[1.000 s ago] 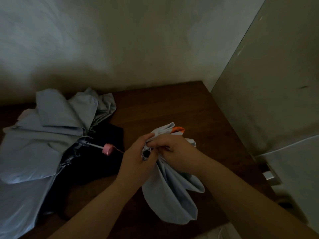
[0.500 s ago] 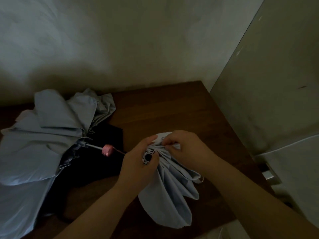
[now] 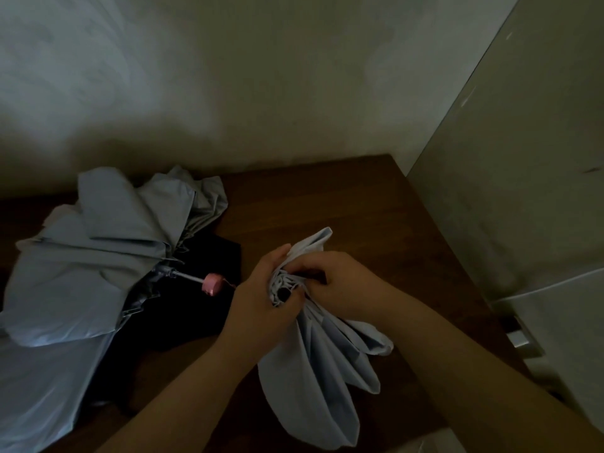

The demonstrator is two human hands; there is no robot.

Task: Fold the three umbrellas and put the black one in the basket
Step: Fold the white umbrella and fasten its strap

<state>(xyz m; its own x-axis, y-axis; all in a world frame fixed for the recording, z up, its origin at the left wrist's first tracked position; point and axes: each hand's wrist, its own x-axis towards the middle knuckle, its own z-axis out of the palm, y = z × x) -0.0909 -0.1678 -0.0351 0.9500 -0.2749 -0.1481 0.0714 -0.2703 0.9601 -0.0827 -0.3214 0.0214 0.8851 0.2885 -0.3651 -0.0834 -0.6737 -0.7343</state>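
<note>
- Both hands are on the pale grey umbrella point(image 3: 313, 354) at the front of the brown desk point(image 3: 359, 204), and the work is at its gathered end.
- The left hand point(image 3: 261, 308) is wrapped around the bunched canopy just below the rib tips, fingers curled in a firm grip.
- The right hand point(image 3: 340, 282) pinches at the folds next to a dark round tip point(image 3: 283, 293) that peeks out of the bundle; the fingertips are tucked into the fabric.
- The loose panels hang down toward the desk's near edge, fanned out and not yet wrapped.
- Judgement call: this is the pleat-gathering step on 1 of 3 umbrellas, so the task is early on.
- To do it well, keep the left hand clamped at the neck so the ribs stay together, and let the right hand draw each panel out flat, all in 1 direction, before rolling.
- Twisted panels will bulge, so smooth each from ribs to hem.
- On the left, a second grey umbrella point(image 3: 98, 256) sprawls half-collapsed, its pink handle point(image 3: 213, 284) pointing at the left wrist.
- Beneath it lies something black point(image 3: 183, 325), probably the black umbrella, though the light is too dim to be sure.
- No basket is in view, so where the black one ends up cannot be placed yet.
</note>
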